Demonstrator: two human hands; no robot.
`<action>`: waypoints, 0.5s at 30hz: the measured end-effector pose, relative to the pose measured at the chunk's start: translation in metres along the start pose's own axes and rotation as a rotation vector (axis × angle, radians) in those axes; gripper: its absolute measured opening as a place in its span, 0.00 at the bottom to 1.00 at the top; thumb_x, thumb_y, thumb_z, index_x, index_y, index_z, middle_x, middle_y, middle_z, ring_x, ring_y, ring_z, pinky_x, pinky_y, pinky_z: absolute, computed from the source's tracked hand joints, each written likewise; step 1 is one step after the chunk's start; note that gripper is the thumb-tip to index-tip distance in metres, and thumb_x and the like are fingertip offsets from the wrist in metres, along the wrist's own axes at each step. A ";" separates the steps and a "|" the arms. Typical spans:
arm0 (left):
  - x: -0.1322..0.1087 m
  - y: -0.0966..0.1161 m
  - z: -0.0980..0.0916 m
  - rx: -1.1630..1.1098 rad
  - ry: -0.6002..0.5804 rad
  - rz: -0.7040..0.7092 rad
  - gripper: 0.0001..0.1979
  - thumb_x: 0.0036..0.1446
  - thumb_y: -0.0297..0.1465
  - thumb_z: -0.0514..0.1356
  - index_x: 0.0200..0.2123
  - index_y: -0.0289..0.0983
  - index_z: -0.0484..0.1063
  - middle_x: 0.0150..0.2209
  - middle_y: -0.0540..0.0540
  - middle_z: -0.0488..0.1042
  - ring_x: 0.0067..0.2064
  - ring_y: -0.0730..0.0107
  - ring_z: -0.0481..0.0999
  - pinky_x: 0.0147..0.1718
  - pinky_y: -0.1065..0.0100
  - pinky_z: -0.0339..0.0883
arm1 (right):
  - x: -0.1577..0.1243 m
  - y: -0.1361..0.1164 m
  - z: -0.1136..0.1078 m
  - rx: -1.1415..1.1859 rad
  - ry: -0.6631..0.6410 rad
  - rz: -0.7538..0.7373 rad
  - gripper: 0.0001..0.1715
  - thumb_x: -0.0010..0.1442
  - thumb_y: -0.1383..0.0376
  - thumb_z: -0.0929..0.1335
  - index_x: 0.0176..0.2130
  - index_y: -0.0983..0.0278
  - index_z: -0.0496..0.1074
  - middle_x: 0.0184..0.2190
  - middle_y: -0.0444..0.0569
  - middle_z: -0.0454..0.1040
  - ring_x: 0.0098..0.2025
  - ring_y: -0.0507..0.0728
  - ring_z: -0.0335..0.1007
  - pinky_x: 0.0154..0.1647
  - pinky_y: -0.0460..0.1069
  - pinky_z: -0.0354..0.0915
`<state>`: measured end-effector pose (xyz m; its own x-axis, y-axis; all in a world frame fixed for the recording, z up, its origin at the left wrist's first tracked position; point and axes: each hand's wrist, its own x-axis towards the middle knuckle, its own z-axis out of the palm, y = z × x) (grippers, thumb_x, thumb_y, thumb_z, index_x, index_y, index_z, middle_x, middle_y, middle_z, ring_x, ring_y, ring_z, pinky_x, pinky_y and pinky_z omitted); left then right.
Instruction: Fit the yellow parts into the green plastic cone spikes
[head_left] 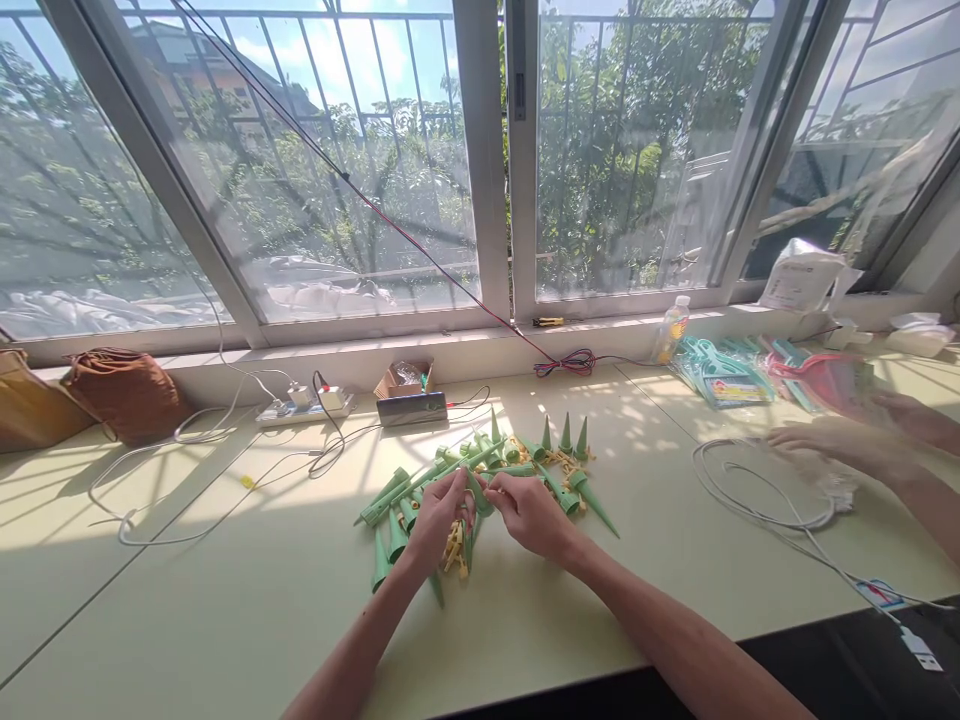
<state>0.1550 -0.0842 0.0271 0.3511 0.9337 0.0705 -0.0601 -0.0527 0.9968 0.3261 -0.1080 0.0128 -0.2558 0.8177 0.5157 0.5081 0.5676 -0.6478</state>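
Note:
Both my hands meet over a pile of green plastic spikes [395,535] on the table. My left hand [435,522] is closed around one green plastic spike [478,492], its fingers wrapped at the near side. From the other side, my right hand [534,515] pinches at the same spike, thumb and forefinger together. Small yellow plastic pieces [454,552] lie below and between my hands, some partly hidden by them. Several spikes stand point up at the back of the pile, and one lies to the right [596,503].
A co-worker's blurred hands [832,440] are at the right, near pink and teal packaged items [720,370]. A coiled white cable [765,500] lies there. Behind the pile are a phone [411,409], a small cardboard box [401,378] and a power strip [307,405]. A bottle [673,330] stands by the window.

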 end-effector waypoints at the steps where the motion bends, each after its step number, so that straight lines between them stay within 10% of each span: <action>1: 0.000 0.001 0.000 0.003 -0.003 0.000 0.23 0.61 0.49 0.55 0.36 0.35 0.76 0.17 0.52 0.63 0.18 0.76 0.64 0.16 0.74 0.60 | 0.000 0.000 0.000 -0.001 -0.002 0.000 0.15 0.67 0.66 0.60 0.27 0.62 0.61 0.21 0.42 0.61 0.22 0.50 0.53 0.24 0.46 0.48; 15: 0.000 0.002 0.000 0.051 -0.037 0.030 0.21 0.60 0.48 0.57 0.37 0.36 0.77 0.15 0.55 0.59 0.16 0.77 0.61 0.15 0.75 0.60 | -0.001 0.000 -0.001 -0.002 -0.016 0.015 0.14 0.68 0.65 0.60 0.29 0.62 0.63 0.21 0.43 0.63 0.22 0.51 0.56 0.25 0.45 0.49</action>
<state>0.1548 -0.0844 0.0296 0.3844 0.9177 0.1006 -0.0234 -0.0993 0.9948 0.3272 -0.1090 0.0125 -0.2619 0.8273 0.4969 0.5132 0.5554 -0.6543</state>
